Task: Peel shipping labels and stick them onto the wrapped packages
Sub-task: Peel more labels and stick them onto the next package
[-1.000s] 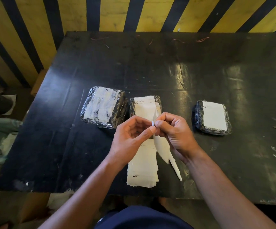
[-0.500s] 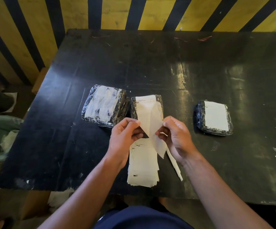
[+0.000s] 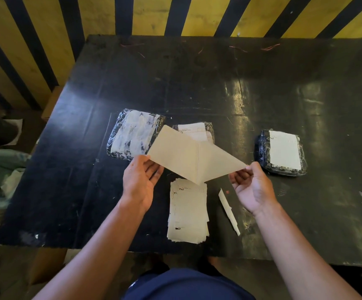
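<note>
Stretching label (image 3: 194, 155) (half-peeled) between hands (image 3: 197, 182)

No text can be read: print on the middle package's label (image 3: 192, 132) and the label stack (image 3: 187, 211) below it is too blurred.

We count three wrapped packages (image 3: 136, 134) (image 3: 197, 131) (image 3: 280, 153) on the surface (image 3: 262, 94), one stack of labels (image 3: 187, 213), one label sheet (image 3: 194, 155) held up between two hands (image 3: 141, 180) (image 3: 251, 187), and one loose paper strip (image 3: 228, 211).
</note>
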